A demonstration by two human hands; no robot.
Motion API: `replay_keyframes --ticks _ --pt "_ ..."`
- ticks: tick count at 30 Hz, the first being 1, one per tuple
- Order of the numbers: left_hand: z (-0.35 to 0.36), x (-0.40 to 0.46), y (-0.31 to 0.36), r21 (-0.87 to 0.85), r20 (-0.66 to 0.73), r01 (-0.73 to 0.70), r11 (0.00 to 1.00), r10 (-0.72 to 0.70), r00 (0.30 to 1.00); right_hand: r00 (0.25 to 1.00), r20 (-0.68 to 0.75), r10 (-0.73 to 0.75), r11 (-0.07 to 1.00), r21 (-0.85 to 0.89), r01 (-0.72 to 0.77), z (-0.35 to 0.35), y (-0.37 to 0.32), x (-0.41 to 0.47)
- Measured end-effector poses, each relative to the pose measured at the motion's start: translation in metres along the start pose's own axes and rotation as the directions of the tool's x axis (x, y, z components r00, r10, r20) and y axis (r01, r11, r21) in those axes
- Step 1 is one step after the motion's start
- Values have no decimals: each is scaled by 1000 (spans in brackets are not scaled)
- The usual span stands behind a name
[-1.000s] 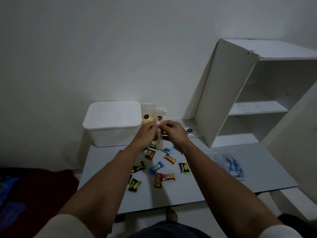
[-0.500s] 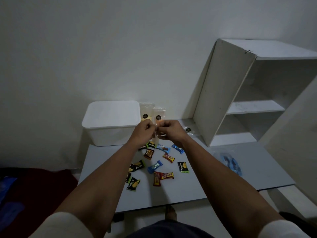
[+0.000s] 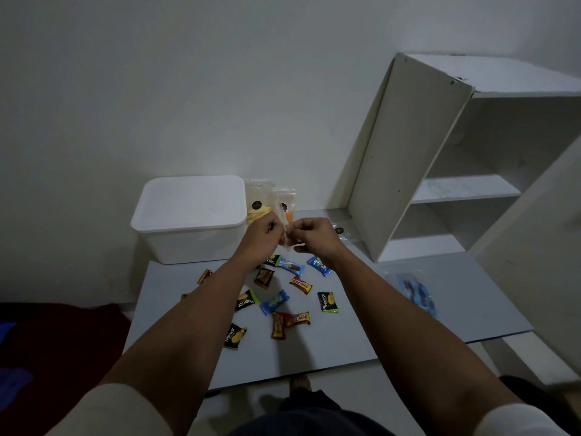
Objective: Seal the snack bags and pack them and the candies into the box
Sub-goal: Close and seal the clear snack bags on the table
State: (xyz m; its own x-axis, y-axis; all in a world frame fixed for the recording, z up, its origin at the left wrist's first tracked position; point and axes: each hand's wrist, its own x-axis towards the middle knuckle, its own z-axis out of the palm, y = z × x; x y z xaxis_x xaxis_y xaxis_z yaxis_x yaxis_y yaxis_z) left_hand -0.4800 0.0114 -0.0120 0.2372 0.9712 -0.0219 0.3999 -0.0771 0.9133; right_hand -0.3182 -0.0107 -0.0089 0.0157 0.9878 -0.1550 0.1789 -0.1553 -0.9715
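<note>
Two hands: both are working mid-air above the far part of the table, fingers curled in.
Left hand: pinching the left side of a small clear snack bag.
Right hand: pinching the same bag's right side; the bag is hanging edge-on between the two, so its contents are not readable.
Other snack bags: two are standing against the wall behind the hands, one with yellow chips, one with orange contents, both just right of the box.
Box: white, lid on, sitting at the table's far left corner, touching nothing the hands are holding.
Candies: about a dozen wrapped pieces are lying scattered on the table below the forearms, e.g. a blue one, a black-green one, a red one, another black-green one.
Shelf unit: white, standing on the table's right far side.
Blue plastic packet: lying on the table's right side, well apart from the candies.
Seal state: cannot tell whether the held bag is closed.
</note>
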Motion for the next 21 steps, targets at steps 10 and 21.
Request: replay_keyframes --ticks 10,21 --pt "24 76 -46 -55 73 212 976 -208 975 980 159 122 992 16 -126 -69 20 64" --pt "125 211 -87 -160 -165 275 948 -300 940 973 -74 220 975 -14 -222 -110 121 206"
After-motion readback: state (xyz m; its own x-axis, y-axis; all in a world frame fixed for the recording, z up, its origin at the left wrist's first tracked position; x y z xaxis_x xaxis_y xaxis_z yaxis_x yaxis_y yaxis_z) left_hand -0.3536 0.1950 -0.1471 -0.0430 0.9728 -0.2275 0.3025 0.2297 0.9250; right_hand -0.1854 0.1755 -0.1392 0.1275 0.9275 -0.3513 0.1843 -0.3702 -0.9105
